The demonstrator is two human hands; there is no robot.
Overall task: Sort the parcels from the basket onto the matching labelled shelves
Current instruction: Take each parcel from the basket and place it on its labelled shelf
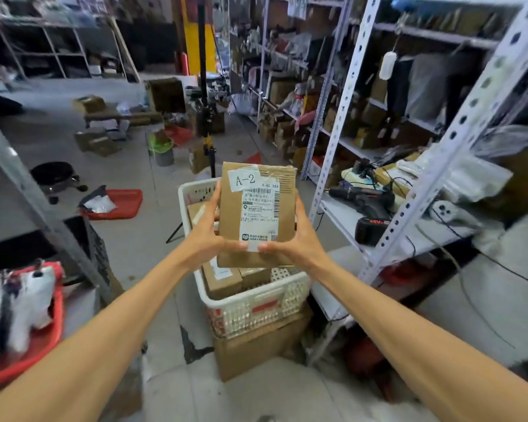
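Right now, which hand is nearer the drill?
Right. The right hand grips the parcel on the side toward the drill; the left hand grips its far side.

Floor (134, 245): pale grey concrete, littered, beyond the left hand (206, 236).
White rack (333, 117): perforated uprights, packed full, right of the right hand (301, 239).
Black stool (54, 175): far left of the left hand.
Light: soft, even.

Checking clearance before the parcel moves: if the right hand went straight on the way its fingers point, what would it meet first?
The A-2 parcel itself: the right hand grips its right edge, fingers pointing up and away. Past it the aisle looks free, though depth is unclear.
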